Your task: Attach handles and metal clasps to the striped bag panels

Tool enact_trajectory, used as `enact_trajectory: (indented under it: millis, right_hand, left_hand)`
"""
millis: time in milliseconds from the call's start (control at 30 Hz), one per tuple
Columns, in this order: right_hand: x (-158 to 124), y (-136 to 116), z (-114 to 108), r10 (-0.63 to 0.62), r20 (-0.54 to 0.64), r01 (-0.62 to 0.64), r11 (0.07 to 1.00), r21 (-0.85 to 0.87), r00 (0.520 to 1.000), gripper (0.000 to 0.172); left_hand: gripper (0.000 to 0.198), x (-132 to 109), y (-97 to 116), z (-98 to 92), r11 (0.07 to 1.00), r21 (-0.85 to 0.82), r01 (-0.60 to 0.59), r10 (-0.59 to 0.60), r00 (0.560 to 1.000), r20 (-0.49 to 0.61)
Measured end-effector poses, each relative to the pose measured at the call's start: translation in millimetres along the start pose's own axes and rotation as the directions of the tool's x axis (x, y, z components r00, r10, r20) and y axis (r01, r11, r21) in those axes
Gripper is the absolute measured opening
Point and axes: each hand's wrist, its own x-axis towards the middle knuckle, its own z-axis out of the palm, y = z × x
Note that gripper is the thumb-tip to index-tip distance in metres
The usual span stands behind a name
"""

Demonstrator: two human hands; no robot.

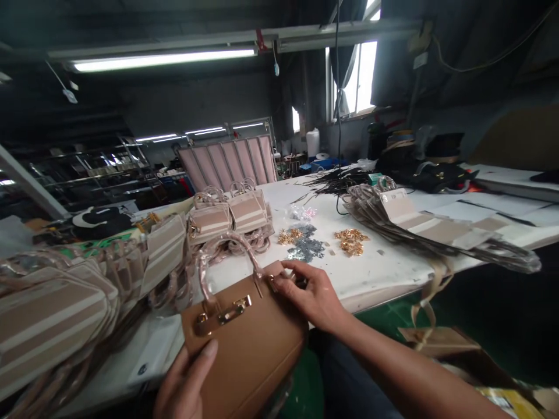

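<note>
One tan bag (257, 343) is in your hands, tilted at the near edge of the worktop (388, 276). Your left hand (187, 378) has its grip on the lower left side, thumb laid flat on the front, fingers mostly hidden. Your right hand (312, 291) pinches the upper right corner, thumb and fingers closed around the strap end by a small gold fitting (271, 280). Much looks done on this one: its film-wrapped handle (227, 235) and gold clasp (234, 310) are in place. Whether that corner is finished, you cannot tell under your fingers. Beyond lie loose gold pieces (350, 241) and grey pieces (305, 249), apparently unused. Wrapped bags (48, 326) crowd your left and a stack of panels (406, 212) lies right; their stage is unclear.
</note>
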Motion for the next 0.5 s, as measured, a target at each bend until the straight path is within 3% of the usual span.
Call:
enact_trajectory:
  millis: [67, 167, 333, 500]
  right_hand:
    - [0.3, 1.2, -7.1, 0.067, -0.004, -0.067, 0.996, 0.058, 0.998, 0.041]
    - [0.8, 10.0, -14.9, 0.218, 0.006, -0.217, 0.964, 0.154, 0.976, 0.051]
    - [4.9, 36.4, -15.8, 0.389, 0.024, -0.378, 0.879, 0.291, 0.921, 0.048]
    - [12.5, 66.9, -13.8, 0.449, 0.005, -0.435, 0.862, 0.261, 0.893, 0.048]
  left_hand:
    - [0.055, 2.3, 10.9, 18.7, 0.984, -0.125, 0.130, -0.116, 0.987, 0.112]
    - [0.072, 8.6, 14.1, 41.1, 0.949, -0.233, 0.213, -0.162, 0.962, 0.221]
    - [0.068, 19.2, -7.5, 59.4, 0.933, -0.282, 0.223, -0.151, 0.954, 0.257]
    - [0.064, 24.6, -30.1, 70.0, 0.905, -0.337, 0.259, -0.185, 0.954, 0.237]
